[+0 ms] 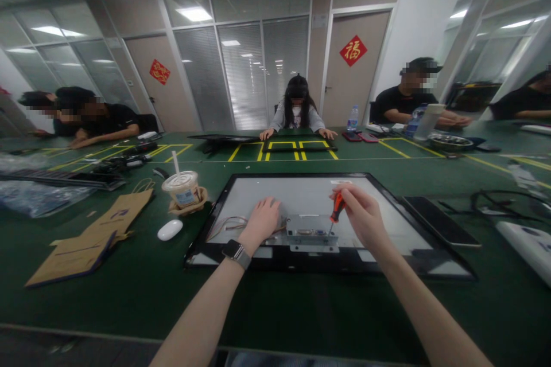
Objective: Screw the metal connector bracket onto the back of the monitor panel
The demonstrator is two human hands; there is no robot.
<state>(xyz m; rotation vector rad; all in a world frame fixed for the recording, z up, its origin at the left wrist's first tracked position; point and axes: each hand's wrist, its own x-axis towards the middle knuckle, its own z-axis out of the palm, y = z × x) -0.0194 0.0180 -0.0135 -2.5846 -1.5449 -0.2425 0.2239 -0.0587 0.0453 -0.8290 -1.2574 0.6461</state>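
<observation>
Grn worktop (142,304) runs full width, w/ yellow tape lines on far half. Big flat panel (247,192), blk frame, pale back facing up, lies on it right in front of the person. Co-worker (297,112) sits opp. side, both hands on a blk frame piece (297,149) lying flat.

Brown paper bag (101,229) is folded down on worktop, well left of panel. Dark slab (439,221), poss. a phone or tablet, lies just beside panel's R edge.

Metal box (305,222) w/ ports on its near face sits on panel, nr the near edge, approx. mid-width, btwn the hands. L hand (263,219): palm down on panel, left of box, fingers stretched out; can't tell if it pins anything underneath. R hand (361,209): fingers closed round handle of an orange/blk screwdriver (338,206), shaft angled down, tip at box's R end; can't tell if seated in a screw.

Lidded cup (183,189) w/ straw stands in a cardboard holder, left of panel. Smartwatch (236,250) on L wrist. White mouse (170,230) nr cup. Thin wires (228,220) on panel, left of L hand.
</observation>
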